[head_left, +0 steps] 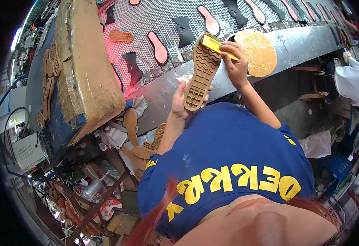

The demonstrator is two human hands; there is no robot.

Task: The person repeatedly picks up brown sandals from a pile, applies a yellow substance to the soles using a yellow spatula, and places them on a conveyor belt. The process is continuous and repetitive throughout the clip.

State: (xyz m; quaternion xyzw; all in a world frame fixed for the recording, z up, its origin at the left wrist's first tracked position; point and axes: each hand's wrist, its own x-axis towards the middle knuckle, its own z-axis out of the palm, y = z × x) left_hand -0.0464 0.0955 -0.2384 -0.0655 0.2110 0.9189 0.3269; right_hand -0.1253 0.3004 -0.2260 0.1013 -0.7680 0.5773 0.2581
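My left hand (180, 99) is closed around the heel end of a brown shoe sole (200, 78), its ridged, gridded tread facing up. The sole stands tilted before my chest, toe end away from me. In my right hand (236, 61) is a flat yellow-handled brush (217, 46), pinched between thumb and fingers. Its dark end lies at the sole's toe; whether it touches the edge or the far face I cannot tell. Just right of that hand is a round tan disc (256, 53) with a glossy, streaked top, over what looks like a dark-rimmed container.
Beyond a metal ledge (298, 43) runs a mesh conveyor (167, 24) carrying pink insoles (158, 48) and black cut pieces (182, 32). A taped cardboard-covered housing (101, 61) stands at left, lit red beneath. More soles (131, 123) are piled by my left elbow. Another person's white sleeve (352, 80) shows at right.
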